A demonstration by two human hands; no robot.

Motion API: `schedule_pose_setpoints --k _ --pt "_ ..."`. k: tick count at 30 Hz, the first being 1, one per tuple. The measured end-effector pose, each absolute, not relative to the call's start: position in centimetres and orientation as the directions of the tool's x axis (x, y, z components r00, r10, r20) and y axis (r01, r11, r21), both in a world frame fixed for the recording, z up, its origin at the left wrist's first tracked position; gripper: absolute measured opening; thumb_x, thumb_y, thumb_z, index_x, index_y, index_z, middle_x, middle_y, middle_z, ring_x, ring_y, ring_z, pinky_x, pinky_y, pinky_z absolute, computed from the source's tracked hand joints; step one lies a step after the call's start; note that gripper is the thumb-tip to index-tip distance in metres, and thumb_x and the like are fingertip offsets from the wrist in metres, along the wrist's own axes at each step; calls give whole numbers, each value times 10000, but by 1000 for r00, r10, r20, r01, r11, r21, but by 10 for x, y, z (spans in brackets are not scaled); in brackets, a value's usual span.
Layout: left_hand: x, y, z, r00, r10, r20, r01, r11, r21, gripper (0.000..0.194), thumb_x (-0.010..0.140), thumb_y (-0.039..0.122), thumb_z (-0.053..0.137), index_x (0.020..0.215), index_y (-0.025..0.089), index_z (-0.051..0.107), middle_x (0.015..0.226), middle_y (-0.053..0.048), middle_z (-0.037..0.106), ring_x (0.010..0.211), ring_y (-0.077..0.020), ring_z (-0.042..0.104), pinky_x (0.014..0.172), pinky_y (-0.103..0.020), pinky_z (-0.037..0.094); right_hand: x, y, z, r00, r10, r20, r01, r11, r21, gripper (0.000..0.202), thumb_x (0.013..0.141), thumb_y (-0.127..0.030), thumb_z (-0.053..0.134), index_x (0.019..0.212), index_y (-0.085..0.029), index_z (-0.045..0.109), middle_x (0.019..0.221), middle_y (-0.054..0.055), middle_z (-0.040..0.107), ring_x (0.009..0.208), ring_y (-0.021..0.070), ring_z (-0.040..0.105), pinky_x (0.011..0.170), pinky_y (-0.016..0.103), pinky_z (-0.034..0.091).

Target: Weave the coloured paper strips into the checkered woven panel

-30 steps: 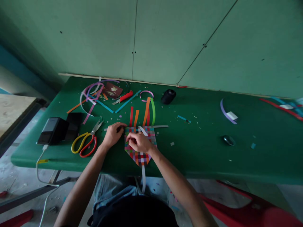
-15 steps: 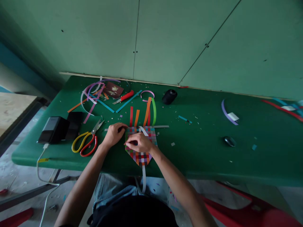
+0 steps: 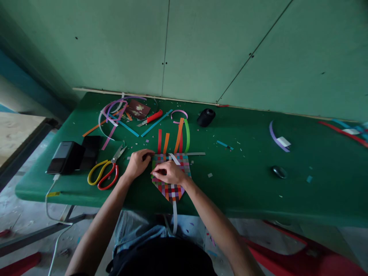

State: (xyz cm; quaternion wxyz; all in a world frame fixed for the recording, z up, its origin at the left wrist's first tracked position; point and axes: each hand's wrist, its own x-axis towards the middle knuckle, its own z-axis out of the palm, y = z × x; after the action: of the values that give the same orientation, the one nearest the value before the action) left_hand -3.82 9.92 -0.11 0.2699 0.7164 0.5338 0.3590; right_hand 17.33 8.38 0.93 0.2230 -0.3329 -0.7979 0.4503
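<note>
Multicoloured chequered woven-strip panel: body interlaced; twelve-o'clock bright loose ends remain. My right hand pinches its nine-o'clock edge; left hand, eleven o'clock, grip unclear.

Both arms reach forward from the body, slanting inward. The left arm ends in the left hand, back upward, its fingers bent and pointing right. The right arm brings the right hand just beside it, slightly nearer the body and angled left at the wrist. Its thumb and forefinger point left, tips close together; whether they meet is unclear.
</note>
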Motion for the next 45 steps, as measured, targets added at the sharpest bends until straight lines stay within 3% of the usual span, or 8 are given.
schedule_pose_setpoints --k 7,13,23,27,36,41,45 --pt "-36 101 1 229 942 246 563 -335 756 329 875 86 523 1030 223 779 999 -28 805 891 -189 750 825 -288 592 173 85 10 -660 751 3 300 267 -916 98 915 -297 742 957 -214 774 864 14 790 755 167 717 698 285 545" --pt "-37 100 1 226 944 238 550 -326 769 346 863 69 516 1033 223 776 994 -19 803 894 -184 751 841 -289 591 172 87 3 -631 775 -23 296 213 -931 81 889 -251 769 923 -199 718 806 -5 745 695 145 676 641 265 530" --pt "-38 100 3 231 945 231 530 -321 785 364 865 64 509 1051 214 783 1005 -21 802 916 -179 753 845 -283 574 170 92 -7 -525 846 97 311 297 -903 85 1038 -311 619 1059 -247 671 1076 32 729 879 167 689 801 331 595" --pt "-38 99 3 234 947 219 521 -312 794 371 857 63 517 1063 208 790 1009 -21 802 908 -171 748 837 -269 569 170 90 -11 -450 883 137 295 291 -910 81 1032 -349 622 1053 -272 640 1058 21 713 848 172 688 768 329 606" --pt "-37 99 5 233 947 220 535 -314 784 369 869 60 513 1067 206 789 1004 -24 798 888 -170 742 837 -273 566 169 87 -17 -419 902 104 305 248 -919 365 1004 -413 641 1316 -271 515 1007 20 689 794 164 680 726 317 622" --pt "-37 99 5 248 939 239 539 -339 771 347 870 62 515 1045 200 782 993 -28 799 894 -174 742 836 -275 568 169 86 -8 -515 856 34 253 189 -949 323 962 -387 685 1234 -251 576 923 -2 688 816 171 691 754 332 610" --pt "-38 101 3 248 940 235 541 -336 771 344 869 66 515 1047 202 777 1000 -27 799 902 -176 746 841 -278 571 170 86 -1 -557 829 41 339 272 -901 225 1036 -404 579 982 -208 676 845 18 698 776 162 664 717 306 548"
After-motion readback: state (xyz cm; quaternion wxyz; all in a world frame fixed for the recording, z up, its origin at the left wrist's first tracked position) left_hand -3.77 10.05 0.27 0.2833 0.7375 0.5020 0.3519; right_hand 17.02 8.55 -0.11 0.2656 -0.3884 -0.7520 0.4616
